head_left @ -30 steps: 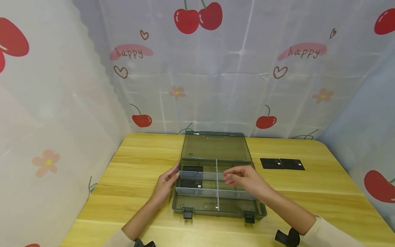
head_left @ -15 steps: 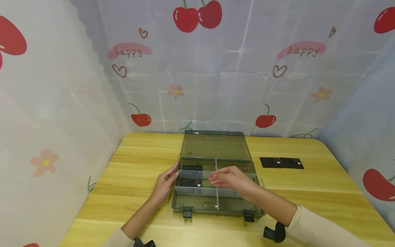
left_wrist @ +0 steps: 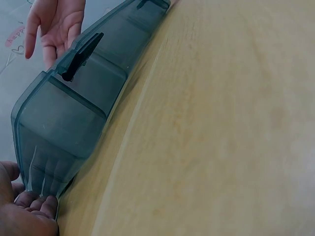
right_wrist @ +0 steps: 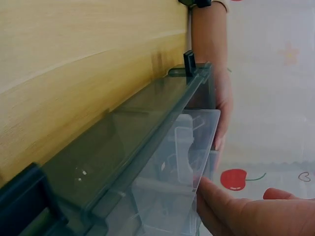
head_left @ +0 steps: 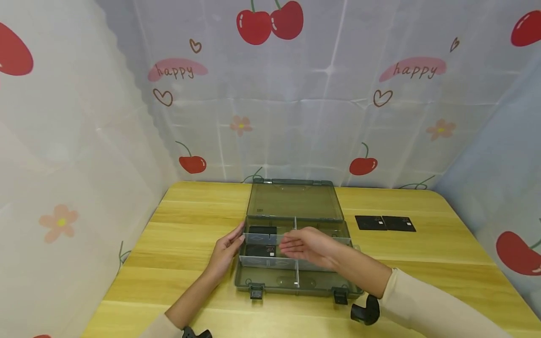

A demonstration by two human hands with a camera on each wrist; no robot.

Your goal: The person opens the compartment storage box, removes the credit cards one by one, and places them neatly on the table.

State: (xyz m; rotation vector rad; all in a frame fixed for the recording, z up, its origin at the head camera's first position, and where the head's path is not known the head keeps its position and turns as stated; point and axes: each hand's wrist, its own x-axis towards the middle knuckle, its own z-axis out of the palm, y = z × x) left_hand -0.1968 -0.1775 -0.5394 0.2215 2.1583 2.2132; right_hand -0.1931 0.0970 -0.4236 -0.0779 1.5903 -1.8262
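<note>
A dark green translucent storage box (head_left: pixel 266 292) stands on the table with its lid laid back. Clear dividers (head_left: pixel 270 262) split the inside into compartments. My left hand (head_left: pixel 224 256) holds the box's left side, thumb at the rim; curled fingers show against that wall in the left wrist view. My right hand (head_left: pixel 310 246) hovers over the middle row, fingers extended and holding nothing visible; in the right wrist view it is close to a clear divider (right_wrist: pixel 197 142). One black VIP card (head_left: pixel 259 250) lies in the middle left compartment. A black card (head_left: pixel 262 230) sits in the rear left one.
Two black VIP cards (head_left: pixel 385 223) lie side by side on the wooden table (head_left: pixel 422 263), right of the box. The box's latches (head_left: pixel 256 292) hang down at its front. A cherry-patterned curtain (head_left: pixel 270 117) encloses the table's back and sides.
My right hand has moved left over the box, from the right compartments towards the middle left card, and its pinched fingers have straightened. The left hand stays on the box's side.
</note>
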